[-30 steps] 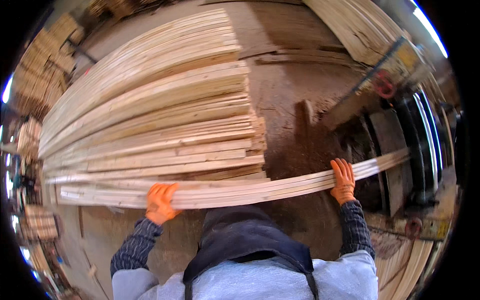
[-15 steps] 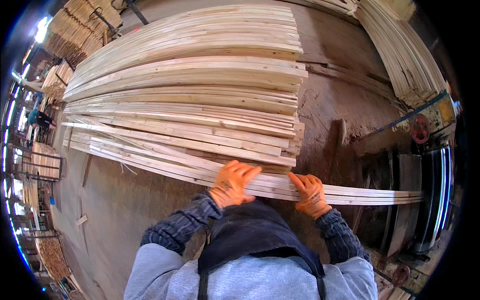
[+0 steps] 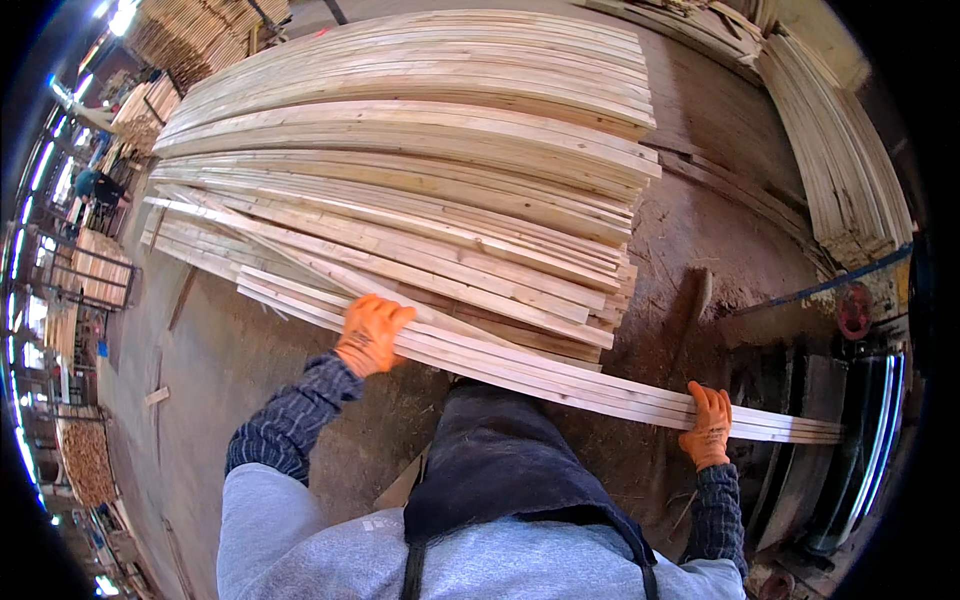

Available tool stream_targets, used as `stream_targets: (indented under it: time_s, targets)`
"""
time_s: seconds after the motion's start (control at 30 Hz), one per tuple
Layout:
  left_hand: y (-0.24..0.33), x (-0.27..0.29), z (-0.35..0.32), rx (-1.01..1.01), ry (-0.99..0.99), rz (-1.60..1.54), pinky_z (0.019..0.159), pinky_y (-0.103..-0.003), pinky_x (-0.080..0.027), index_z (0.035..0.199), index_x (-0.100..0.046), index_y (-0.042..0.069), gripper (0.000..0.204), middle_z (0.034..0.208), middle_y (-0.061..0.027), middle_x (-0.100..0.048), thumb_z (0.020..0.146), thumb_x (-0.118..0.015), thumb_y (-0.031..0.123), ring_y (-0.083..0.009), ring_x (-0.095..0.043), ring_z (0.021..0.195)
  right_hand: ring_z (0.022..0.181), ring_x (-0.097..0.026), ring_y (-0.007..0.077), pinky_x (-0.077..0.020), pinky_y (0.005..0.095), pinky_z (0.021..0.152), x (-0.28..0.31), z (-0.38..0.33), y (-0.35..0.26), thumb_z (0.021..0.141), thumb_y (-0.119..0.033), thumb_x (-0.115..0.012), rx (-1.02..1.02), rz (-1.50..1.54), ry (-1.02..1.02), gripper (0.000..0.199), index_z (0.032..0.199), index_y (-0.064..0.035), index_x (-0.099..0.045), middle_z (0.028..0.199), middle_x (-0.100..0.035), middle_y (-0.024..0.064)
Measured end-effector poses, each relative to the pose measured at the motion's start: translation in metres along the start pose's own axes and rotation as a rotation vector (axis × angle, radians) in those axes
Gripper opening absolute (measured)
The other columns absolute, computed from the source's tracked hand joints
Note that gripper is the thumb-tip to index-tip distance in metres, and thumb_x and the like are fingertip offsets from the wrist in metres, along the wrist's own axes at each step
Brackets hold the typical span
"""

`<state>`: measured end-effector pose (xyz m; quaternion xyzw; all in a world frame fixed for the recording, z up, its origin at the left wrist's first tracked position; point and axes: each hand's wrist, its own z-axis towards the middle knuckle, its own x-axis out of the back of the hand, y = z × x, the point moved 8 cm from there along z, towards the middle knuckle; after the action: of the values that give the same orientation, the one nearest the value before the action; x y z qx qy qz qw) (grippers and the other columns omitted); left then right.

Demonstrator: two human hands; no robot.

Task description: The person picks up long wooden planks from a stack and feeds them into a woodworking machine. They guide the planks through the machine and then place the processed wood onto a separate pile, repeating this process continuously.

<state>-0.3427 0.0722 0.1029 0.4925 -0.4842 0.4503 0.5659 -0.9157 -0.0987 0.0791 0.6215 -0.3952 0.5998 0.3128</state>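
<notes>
A bundle of slender wooden strips was held by both orange-gloved hands, set well apart: the left hand was clamped over its farther stretch, and the right hand was closed around it nearer the other end. By the look of it, only the ends beyond the right hand had been brought up to the dark metal roller; the longer part, reaching past the left hand, was left clear of it. Whether any strips had been worked could not be told. Ahead of both hands, a large stack of boards was left ungripped.
</notes>
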Motion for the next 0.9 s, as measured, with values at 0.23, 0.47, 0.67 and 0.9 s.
stream_targets:
  time_s: [0.23, 0.47, 0.67, 0.9]
  targets:
    - [0.098, -0.016, 0.017, -0.059, -0.056, -0.152, 0.099, -0.049, -0.050, 0.140, -0.063, 0.007, 0.089, 0.111, -0.0141, -0.072, 0.063, -0.092, 0.041, -0.0336, -0.068, 0.100, 0.107, -0.066, 0.0357, -0.0506, 0.0519, 0.099, 0.000, 0.028, -0.150, 0.051, -0.006, -0.078, 0.470, 0.255, 0.076, 0.091, 0.140, -0.0142, -0.062, 0.118, -0.071, 0.0115]
    - [0.036, 0.011, -0.008, -0.103, -0.048, -0.133, 0.100, -0.048, -0.050, 0.143, -0.060, 0.006, 0.095, 0.115, -0.0132, -0.072, 0.063, -0.092, 0.044, -0.0320, -0.068, 0.099, 0.117, -0.064, 0.0357, -0.0476, 0.0512, 0.105, -0.006, 0.027, -0.124, 0.052, -0.012, -0.084, 0.316, 0.161, -0.089, 0.098, 0.146, -0.0162, -0.057, 0.123, -0.067, 0.0112]
    - [0.013, -0.019, -0.041, -0.108, -0.104, -0.139, 0.095, -0.046, -0.053, 0.142, -0.060, 0.004, 0.089, 0.116, -0.0137, -0.071, 0.065, -0.090, 0.038, -0.0307, -0.069, 0.102, 0.120, -0.060, 0.0388, -0.0435, 0.0518, 0.110, -0.005, 0.017, -0.064, 0.056, -0.032, -0.090, 0.182, -0.093, -0.403, 0.096, 0.144, -0.0138, -0.057, 0.128, -0.064, 0.0155]
    - [0.113, -0.022, 0.017, -0.138, -0.210, -0.247, 0.089, -0.045, -0.054, 0.144, -0.056, 0.005, 0.082, 0.109, -0.0115, -0.070, 0.072, -0.086, 0.031, -0.0300, -0.069, 0.102, 0.128, -0.067, 0.0333, -0.0527, 0.0429, 0.111, 0.004, 0.095, -0.176, 0.063, -0.009, -0.089, 0.197, 0.589, -0.942, 0.090, 0.147, -0.0068, -0.059, 0.141, -0.068, 0.0180]
